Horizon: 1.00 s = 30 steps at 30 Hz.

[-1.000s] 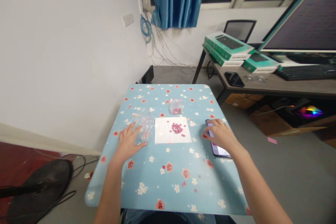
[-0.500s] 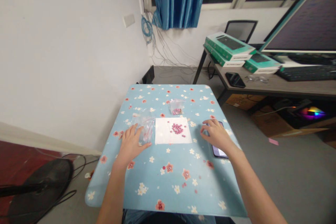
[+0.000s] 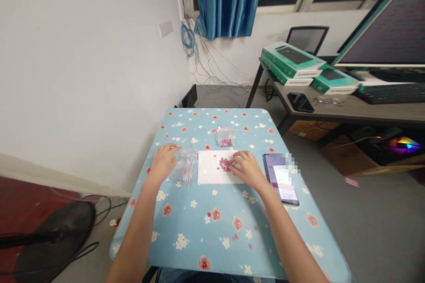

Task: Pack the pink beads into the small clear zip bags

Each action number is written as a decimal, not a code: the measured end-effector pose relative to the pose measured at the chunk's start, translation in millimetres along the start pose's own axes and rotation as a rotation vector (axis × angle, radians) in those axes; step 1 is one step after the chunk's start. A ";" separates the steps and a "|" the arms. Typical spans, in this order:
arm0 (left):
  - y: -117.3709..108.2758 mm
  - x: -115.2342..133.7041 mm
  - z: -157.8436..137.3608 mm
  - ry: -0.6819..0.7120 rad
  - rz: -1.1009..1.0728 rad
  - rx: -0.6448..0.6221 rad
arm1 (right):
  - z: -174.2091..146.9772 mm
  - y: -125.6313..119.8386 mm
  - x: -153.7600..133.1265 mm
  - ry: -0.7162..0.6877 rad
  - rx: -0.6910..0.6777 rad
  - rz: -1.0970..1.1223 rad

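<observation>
A small pile of pink beads or pellets (image 3: 225, 164) lies on a white sheet of paper (image 3: 207, 172), with a few strays around it. Over the sheet's right side is my right hand (image 3: 248, 169), fingers curved and apart, its tips at the pile's right edge. I cannot see anything held there. My left hand (image 3: 162, 161) rests at the left edge of some clear zip bags (image 3: 184, 167), with fingers stretched out and nothing gripped. Just beyond the paper sits a clear bag (image 3: 226, 137) with more pink pieces in its bottom.
A phone (image 3: 282, 181) with a lit screen lies on the flowered tablecloth (image 3: 192, 239) at right. Beyond stands a desk with green keyboard boxes (image 3: 292, 59), another phone (image 3: 300, 102), glasses (image 3: 328, 101) and a monitor (image 3: 388, 26). A round black base (image 3: 56, 239) stands on the floor at left.
My right hand has moved left from above the phone to the pink pile, uncovering the phone. My left hand has shifted a little farther away from me, exposing more of the bags.
</observation>
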<state>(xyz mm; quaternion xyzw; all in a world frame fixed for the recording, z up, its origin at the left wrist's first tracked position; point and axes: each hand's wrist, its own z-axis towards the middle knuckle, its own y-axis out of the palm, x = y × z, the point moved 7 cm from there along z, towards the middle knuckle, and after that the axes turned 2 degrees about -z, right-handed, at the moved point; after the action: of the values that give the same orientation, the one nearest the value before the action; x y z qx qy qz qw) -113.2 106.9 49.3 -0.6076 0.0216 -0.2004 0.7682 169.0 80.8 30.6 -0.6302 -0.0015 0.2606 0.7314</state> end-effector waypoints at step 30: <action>-9.0 23.4 -3.1 0.069 -0.112 0.145 | 59.7 -0.4 72.2 0.579 0.227 -0.022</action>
<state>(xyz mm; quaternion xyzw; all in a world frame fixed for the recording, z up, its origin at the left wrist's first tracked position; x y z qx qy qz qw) -95.1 94.5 61.9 -0.5435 -0.0003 -0.2648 0.7966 211.7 163.4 19.6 -0.5925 0.2291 0.0609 0.7699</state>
